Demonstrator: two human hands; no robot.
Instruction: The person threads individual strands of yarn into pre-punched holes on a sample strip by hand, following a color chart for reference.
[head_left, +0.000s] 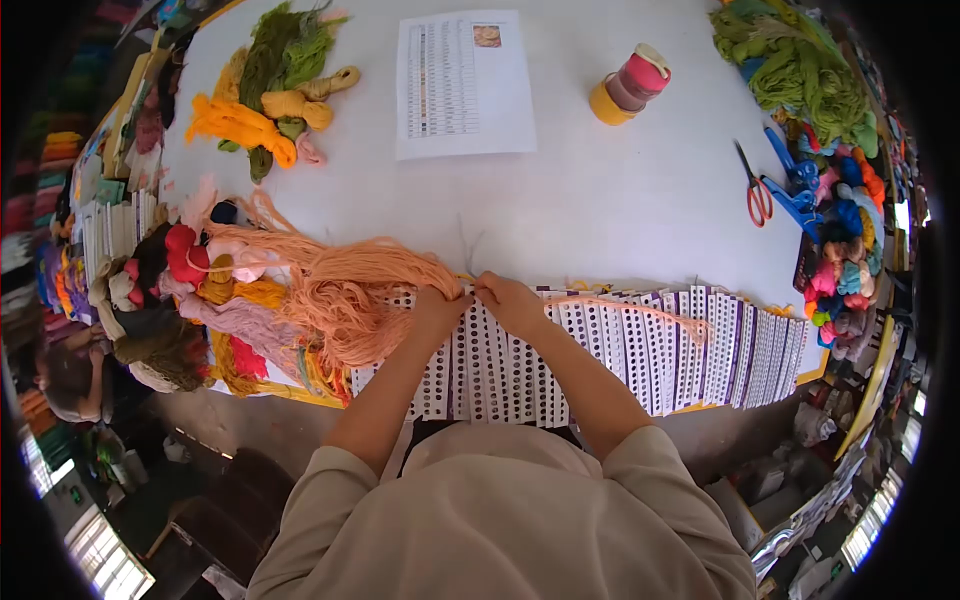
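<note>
Grasping: peach yarn [350, 285], gathered in left hand [438, 312]; met at the fingertips by right hand [508, 304], that hold too small to tell.
Peach yarn: heaped to the left, partly over punched cards [620, 345], beside coloured skeins [235, 322]; strands trailing right.
White tabletop [600, 205]: bearing printed sheet [465, 85] beyond the hands, red-handled scissors [757, 196] far right.

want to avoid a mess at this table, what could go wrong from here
The peach yarn lies in a loose heap against other colours, such as the lilac yarn, so it may tangle with them.

A thin peach strand trails across the cards with holes; a tug might snag it on them.

Those cards overlap in a row beneath the left hand and right hand, so a bump could shift them.
</note>
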